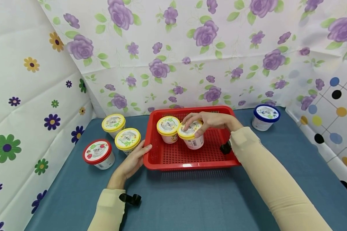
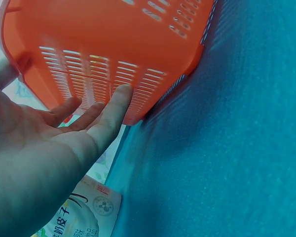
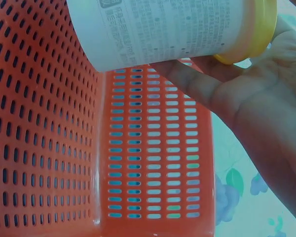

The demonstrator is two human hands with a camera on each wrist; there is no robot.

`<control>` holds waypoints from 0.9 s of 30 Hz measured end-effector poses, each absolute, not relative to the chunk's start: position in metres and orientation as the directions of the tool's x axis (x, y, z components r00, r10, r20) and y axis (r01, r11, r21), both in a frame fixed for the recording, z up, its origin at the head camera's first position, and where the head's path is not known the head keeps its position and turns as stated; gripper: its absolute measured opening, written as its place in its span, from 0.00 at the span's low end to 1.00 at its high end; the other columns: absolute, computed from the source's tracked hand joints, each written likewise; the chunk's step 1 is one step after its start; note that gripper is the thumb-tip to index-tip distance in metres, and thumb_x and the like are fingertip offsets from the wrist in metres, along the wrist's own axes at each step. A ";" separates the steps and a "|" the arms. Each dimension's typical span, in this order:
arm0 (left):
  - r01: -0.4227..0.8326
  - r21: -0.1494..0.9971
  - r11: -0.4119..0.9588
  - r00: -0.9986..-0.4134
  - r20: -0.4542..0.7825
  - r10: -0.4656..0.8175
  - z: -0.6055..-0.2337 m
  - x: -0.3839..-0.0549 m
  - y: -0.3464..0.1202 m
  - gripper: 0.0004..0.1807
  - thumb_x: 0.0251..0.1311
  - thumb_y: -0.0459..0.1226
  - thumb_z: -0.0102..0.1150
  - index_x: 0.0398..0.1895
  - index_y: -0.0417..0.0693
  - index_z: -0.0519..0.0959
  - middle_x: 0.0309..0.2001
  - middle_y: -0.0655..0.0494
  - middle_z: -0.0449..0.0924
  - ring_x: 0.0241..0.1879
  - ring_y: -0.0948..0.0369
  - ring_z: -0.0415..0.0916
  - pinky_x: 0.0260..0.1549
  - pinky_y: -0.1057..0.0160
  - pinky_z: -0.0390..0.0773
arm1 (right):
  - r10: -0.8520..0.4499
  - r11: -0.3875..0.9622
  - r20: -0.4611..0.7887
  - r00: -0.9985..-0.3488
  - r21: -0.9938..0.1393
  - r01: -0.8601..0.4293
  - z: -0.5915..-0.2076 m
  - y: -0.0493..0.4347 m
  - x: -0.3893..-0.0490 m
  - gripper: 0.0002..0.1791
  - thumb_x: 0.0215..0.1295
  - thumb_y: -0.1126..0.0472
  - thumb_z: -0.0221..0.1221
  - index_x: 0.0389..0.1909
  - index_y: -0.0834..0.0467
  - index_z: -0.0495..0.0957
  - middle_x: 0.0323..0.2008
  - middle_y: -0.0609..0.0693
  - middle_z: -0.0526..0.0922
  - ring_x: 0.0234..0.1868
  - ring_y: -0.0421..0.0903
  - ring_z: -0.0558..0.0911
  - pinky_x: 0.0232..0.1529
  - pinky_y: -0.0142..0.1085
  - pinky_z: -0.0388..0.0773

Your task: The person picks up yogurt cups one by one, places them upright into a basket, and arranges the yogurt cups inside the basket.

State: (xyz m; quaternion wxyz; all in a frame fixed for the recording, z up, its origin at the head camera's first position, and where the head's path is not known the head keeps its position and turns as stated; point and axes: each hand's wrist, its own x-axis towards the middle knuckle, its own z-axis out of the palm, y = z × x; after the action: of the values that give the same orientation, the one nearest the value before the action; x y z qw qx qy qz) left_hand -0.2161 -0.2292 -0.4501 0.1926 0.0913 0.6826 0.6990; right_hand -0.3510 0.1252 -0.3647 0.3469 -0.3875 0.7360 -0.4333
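Grips yellow-lidded tub (image 1: 195, 143) round its lid from above with right hand (image 1: 209, 121), near the middle of red plastic basket (image 1: 173, 166), seemingly to keep it upright. Hooks left hand (image 1: 133, 162) by the thumb over basket's left rim, with fingers straight outside, perhaps against sliding. Rests basket on blue-grey tablecloth (image 1: 185, 205), with red-lidded tub (image 1: 99, 154) left of basket, blue-lidded tub (image 1: 265, 117) right, and purple-rose cloth (image 1: 159, 68) hung behind.

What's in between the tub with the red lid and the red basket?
In the head view, a yellow-lidded tub and the left hand are between the red-lidded tub and the red basket.
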 end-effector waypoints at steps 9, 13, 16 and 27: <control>-0.158 0.988 0.004 -0.912 -0.147 0.382 -0.449 -0.215 -0.228 0.34 0.80 0.47 0.47 0.82 0.49 0.50 0.76 0.39 0.60 0.71 0.43 0.64 0.65 0.55 0.75 | -0.922 0.305 -0.172 -0.346 -0.874 -0.379 -0.361 0.111 -0.344 0.25 0.59 0.58 0.73 0.60 0.52 0.85 0.72 0.49 0.69 0.72 0.52 0.63 0.63 0.50 0.75; -0.153 0.988 0.009 -0.911 -0.145 0.387 -0.449 -0.215 -0.229 0.35 0.80 0.47 0.47 0.83 0.49 0.49 0.76 0.38 0.60 0.72 0.42 0.63 0.66 0.54 0.74 | -0.929 0.298 -0.177 -0.326 -0.879 -0.372 -0.362 0.102 -0.340 0.26 0.59 0.59 0.73 0.60 0.52 0.85 0.71 0.49 0.70 0.72 0.52 0.63 0.63 0.50 0.75; -0.148 0.989 0.006 -0.909 -0.138 0.393 -0.450 -0.216 -0.229 0.36 0.80 0.47 0.47 0.83 0.48 0.49 0.76 0.37 0.59 0.71 0.42 0.63 0.66 0.52 0.74 | -0.930 0.301 -0.195 -0.311 -0.889 -0.343 -0.364 0.096 -0.336 0.26 0.59 0.59 0.73 0.60 0.54 0.85 0.71 0.50 0.69 0.72 0.52 0.62 0.64 0.49 0.75; -0.150 0.989 0.007 -0.911 -0.141 0.389 -0.450 -0.216 -0.229 0.37 0.80 0.48 0.47 0.83 0.47 0.49 0.76 0.38 0.60 0.71 0.43 0.64 0.67 0.52 0.73 | -0.929 0.325 -0.238 -0.284 -0.891 -0.318 -0.373 0.080 -0.330 0.25 0.60 0.60 0.73 0.60 0.54 0.85 0.70 0.49 0.71 0.72 0.50 0.63 0.65 0.47 0.74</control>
State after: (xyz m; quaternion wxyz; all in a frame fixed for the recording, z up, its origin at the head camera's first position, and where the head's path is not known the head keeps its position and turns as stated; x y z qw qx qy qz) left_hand -0.2160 -0.2287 -0.4498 0.1926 0.0875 0.6830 0.6991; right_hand -0.3297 0.0799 -0.3725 0.4041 -0.4411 0.7066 -0.3778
